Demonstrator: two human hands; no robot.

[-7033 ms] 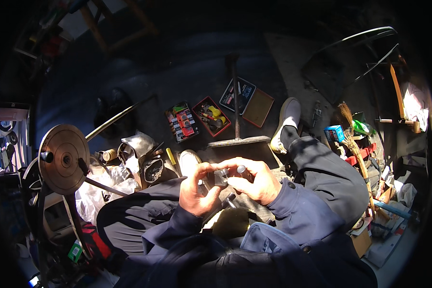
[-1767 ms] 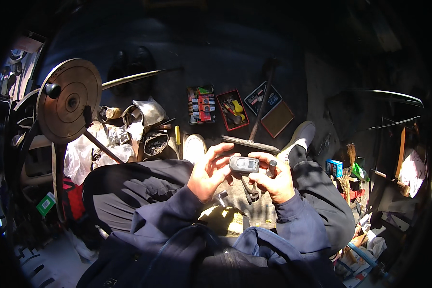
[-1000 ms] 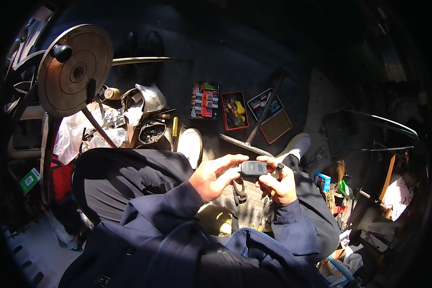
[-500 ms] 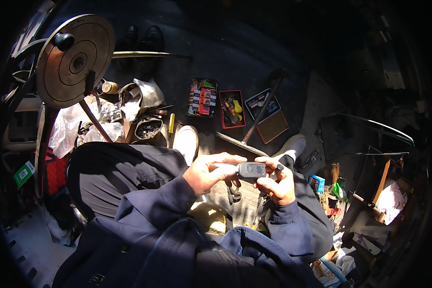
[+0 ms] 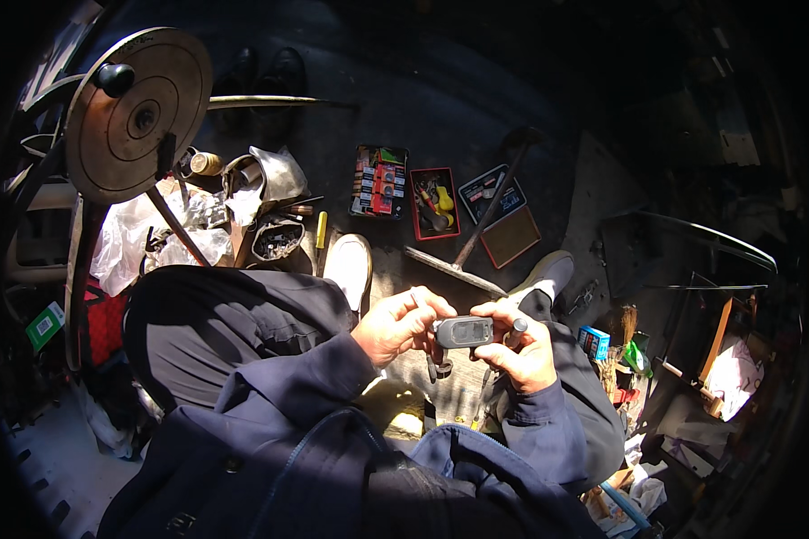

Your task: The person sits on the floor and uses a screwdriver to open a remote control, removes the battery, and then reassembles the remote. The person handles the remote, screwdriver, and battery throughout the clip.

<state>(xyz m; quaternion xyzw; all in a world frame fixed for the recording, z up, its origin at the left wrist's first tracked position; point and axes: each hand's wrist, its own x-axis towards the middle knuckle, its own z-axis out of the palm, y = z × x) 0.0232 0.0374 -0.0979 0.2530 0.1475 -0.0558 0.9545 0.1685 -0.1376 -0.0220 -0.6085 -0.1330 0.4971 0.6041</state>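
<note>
A small dark grey, rounded-rectangular device like a car key fob [image 5: 465, 331] is held level in front of me, its face toward me. The fingers of my left hand [image 5: 394, 329] are closed at its left end. My right hand [image 5: 525, 357] pinches its right end between thumb and fingers. A short dark rod with a rounded grey end [image 5: 518, 326] sticks up from the same right hand; its lower part is hidden. Below the device, by the left fingertips, a dark strap-like piece [image 5: 439, 367] hangs down over a sunlit wooden surface [image 5: 413, 366].
Ahead on the floor lie a tray of small boxed packs [image 5: 379, 182], a red tray with tools [image 5: 435, 205], a hinged case [image 5: 510, 237] and a hammer-like tool with a long handle [image 5: 476, 235]. A round disc [image 5: 139, 117] stands at left. A yellow-handled tool [image 5: 321, 230] is by my left shoe.
The device has dropped slightly toward me and tilted a little. My left fingers have curled in from being stretched over its top, and the rod's end in my right hand has tipped toward me.
</note>
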